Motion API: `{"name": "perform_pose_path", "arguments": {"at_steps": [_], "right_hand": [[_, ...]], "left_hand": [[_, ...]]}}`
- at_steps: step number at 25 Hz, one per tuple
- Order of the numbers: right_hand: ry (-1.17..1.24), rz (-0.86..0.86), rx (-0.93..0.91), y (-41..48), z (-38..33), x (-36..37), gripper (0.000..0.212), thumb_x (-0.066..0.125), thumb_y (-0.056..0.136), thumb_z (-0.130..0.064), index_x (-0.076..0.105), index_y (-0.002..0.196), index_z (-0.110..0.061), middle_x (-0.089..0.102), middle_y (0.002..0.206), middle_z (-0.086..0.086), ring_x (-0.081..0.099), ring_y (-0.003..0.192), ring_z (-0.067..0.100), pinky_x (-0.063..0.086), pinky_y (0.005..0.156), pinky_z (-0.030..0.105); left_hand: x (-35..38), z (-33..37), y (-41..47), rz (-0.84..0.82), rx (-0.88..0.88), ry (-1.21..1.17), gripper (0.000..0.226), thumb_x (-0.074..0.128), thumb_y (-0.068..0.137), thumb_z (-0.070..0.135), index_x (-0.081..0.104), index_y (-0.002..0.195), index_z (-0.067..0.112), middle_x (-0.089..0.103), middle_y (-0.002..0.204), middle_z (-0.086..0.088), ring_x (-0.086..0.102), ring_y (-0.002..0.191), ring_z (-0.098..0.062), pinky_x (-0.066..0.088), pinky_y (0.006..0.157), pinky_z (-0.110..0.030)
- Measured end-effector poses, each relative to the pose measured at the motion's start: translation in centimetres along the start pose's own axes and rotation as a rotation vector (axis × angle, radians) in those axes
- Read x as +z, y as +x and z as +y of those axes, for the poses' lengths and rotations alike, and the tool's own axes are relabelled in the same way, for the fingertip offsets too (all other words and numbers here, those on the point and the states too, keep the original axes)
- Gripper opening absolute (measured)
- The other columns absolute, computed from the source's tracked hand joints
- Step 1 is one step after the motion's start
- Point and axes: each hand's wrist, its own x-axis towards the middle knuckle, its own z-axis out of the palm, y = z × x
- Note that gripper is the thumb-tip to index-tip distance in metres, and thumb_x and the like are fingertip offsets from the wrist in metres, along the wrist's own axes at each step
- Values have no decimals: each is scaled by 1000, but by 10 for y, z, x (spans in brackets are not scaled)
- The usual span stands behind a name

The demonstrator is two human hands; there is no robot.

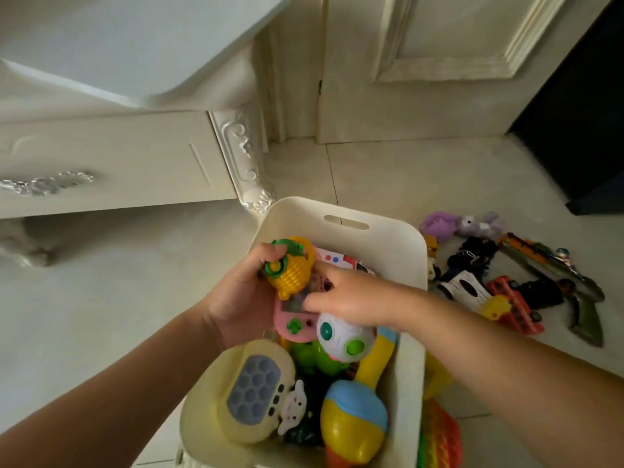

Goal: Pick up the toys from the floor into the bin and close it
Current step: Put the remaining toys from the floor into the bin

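A cream plastic bin (341,214) stands on the floor, full of toys. Over it my left hand (239,298) grips a yellow and green pineapple toy (293,268). My right hand (351,298) reaches in from the right and pinches a pink handheld game toy (293,320) beneath the pineapple. Inside the bin lie a white ball with green buttons (341,339), a yellow pop-it game console (251,393) and a yellow, blue and red toy hammer (354,417). No lid is in view.
To the right of the bin, toys lie on the tiled floor: purple plush animals (462,224), a black toy car (472,258), a red bus (516,309), a toy rifle (553,265). A rainbow pop-it (442,437) sits by the bin. A white cabinet (111,163) stands left, a door (422,69) behind.
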Motion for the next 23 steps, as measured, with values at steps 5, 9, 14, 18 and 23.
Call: {"name": "perform_pose_path", "arguments": {"at_steps": [5,9,14,18,23], "right_hand": [[172,449,221,26,26,-33,12,47,94,-29,55,90,-21,52,76,-2,50,74,17,34,57,24],[-201,48,253,35,66,-7,27,54,94,-36,62,110,-16,63,108,10,60,98,24,48,80,33],[-688,-121,287,37,73,3,46,53,94,-17,44,139,-12,55,134,14,55,115,28,46,93,33],[-824,-30,278,37,63,6,39,53,91,-8,52,130,-7,57,126,15,57,104,27,48,87,36],[165,197,-196,-1,30,-16,69,66,84,-20,35,141,-42,43,139,-12,40,126,5,38,97,25]], "left_hand": [[-14,-2,-1,111,59,-15,71,81,53,40,67,117,12,64,117,-18,64,100,-33,51,91,-50],[-11,-7,1,120,46,27,70,79,55,37,66,119,11,64,117,-19,65,98,-33,54,86,-49],[-8,-13,9,170,16,82,37,64,68,33,75,99,16,68,108,-15,67,93,-31,53,87,-49],[-7,-23,13,187,-64,173,32,63,70,36,76,93,18,69,104,-14,68,91,-30,53,85,-49],[1,-26,19,147,-120,247,49,66,74,38,64,117,14,69,110,-15,66,96,-29,54,91,-45]]}}
